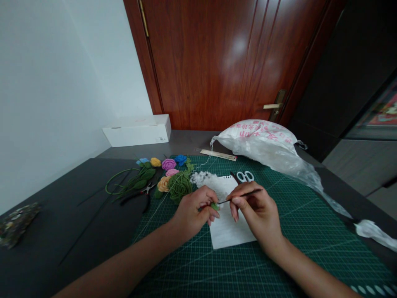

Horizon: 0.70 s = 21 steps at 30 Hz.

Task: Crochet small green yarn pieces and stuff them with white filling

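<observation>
My left hand (194, 211) is closed, pinching a small green crochet piece (214, 205) between thumb and fingers. My right hand (256, 209) is closed around a thin dark crochet hook (240, 195) whose tip points left into the green piece. Both hands hover over a white notepad (229, 229) lying on a green cutting mat (279, 248). A ball of green yarn (180, 187) sits just left of my left hand, with white fluffy yarn (203, 179) beside it.
Several crocheted roses (168, 164) with green stems, wire and pliers (145, 191) lie at the left. Scissors (245, 176), a ruler (218, 154) and a big white plastic bag (263, 142) lie behind. A white box (138, 130) sits near the wooden door (223, 62).
</observation>
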### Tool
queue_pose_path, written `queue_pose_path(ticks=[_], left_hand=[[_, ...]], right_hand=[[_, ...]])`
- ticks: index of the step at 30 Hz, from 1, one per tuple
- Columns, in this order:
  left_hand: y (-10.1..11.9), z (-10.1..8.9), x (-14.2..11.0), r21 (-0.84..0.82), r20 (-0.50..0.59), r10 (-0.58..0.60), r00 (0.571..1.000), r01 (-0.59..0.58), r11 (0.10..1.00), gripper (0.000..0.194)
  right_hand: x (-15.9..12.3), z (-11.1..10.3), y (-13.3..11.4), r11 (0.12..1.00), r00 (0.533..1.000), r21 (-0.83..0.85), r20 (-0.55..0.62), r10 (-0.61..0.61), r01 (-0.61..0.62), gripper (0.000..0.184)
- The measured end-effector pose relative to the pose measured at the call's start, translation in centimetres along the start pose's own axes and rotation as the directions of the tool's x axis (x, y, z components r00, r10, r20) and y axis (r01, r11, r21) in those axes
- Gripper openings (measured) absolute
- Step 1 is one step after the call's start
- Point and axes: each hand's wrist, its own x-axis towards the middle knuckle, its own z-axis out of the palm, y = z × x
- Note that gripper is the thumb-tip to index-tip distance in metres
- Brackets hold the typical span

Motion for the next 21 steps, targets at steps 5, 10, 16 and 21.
queue_pose_path(ticks=[5,10,16,21], left_hand=[[0.1,0.0,-0.4,0.012,0.0,-0.05,0.999,0.05,0.999,0.031],[0.2,-0.2,-0.4,0.073,-0.027,-0.041,0.999,0.043,0.996,0.031],[1.2,-0.1,0.4,-0.16,-0.024,0.012,1.0,-0.015,0.987,0.032],[1.1,-0.3,0.8,-0.441,0.069,-0.018,0.997,0.047,0.896,0.025]], right_hand=[[-0.2,0.3,0.5,0.996,0.996,0.06,0.065,0.059,-0.063,0.009],[-0.8,0.7,0.7,0.974,0.972,-0.116,0.156,-0.175,0.194,0.013],[-0.6,0.5,0.8,0.959,0.963,-0.091,0.018,-0.267,0.268,0.006],[-0.8,-0.1,0.3,0.924,0.937,-0.156,0.027,-0.349,0.348,0.012]])
